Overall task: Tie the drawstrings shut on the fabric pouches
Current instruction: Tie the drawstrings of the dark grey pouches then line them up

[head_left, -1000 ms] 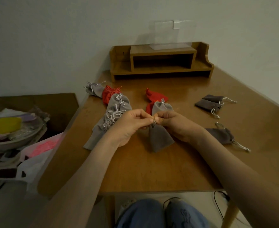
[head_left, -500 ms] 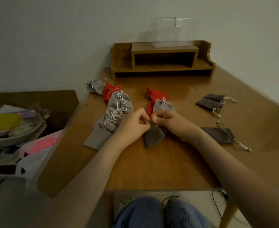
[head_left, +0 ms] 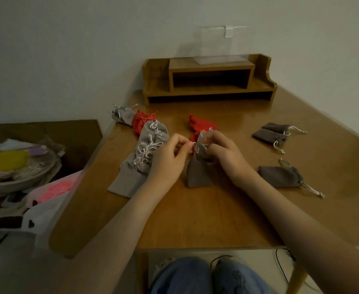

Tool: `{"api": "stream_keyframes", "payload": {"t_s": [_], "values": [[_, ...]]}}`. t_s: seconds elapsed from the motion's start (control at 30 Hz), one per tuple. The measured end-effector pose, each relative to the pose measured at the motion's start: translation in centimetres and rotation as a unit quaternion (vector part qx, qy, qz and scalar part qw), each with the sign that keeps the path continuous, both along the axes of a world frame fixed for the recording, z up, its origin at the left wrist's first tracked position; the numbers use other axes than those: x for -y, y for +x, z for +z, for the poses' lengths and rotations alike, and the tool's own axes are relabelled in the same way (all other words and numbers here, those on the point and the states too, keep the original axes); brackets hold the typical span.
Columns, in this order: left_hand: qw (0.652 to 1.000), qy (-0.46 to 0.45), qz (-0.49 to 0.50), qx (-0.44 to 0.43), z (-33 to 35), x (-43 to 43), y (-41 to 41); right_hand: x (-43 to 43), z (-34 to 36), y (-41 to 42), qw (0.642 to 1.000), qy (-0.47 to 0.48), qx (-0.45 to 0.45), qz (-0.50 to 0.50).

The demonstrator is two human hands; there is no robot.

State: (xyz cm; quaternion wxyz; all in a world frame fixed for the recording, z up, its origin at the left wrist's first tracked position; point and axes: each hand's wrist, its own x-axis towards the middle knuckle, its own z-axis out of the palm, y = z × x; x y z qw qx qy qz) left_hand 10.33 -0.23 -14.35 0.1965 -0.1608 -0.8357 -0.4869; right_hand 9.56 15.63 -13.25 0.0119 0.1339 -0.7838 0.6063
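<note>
My left hand (head_left: pixel 168 158) pinches the thin white string (head_left: pixel 193 145) with curled fingers. My right hand (head_left: pixel 225 151) is curled round the neck of the grey pouch (head_left: pixel 197 172), which sits near the middle of the table (head_left: pixel 195 219). The string looks thin and slick, so I think it could slip out before the knot is snug. The cloth looks soft and fuzzy, wide at the bottom and bunched on top.
</note>
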Motion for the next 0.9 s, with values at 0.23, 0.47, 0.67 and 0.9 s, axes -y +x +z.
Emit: {"api": "stream_keyframes", "payload": {"t_s": [0.23,0.47,0.67,0.9], "values": [[0.994,-0.049,0.016,-0.099,-0.14,-0.04,-0.29,0.19,0.20,0.45,0.998,-0.041,0.001,0.052],[0.997,-0.035,-0.001,-0.064,-0.17,-0.01,0.01,0.38,0.55,0.58,0.997,-0.025,0.025,0.074],[1.000,0.004,-0.011,-0.022,-0.08,-0.13,0.37,0.37,0.00,0.17,0.998,0.039,-0.048,0.020],[1.000,0.006,-0.007,-0.028,0.06,-0.08,0.53,-0.12,-0.06,-0.14,0.988,0.128,-0.083,-0.025]]}}
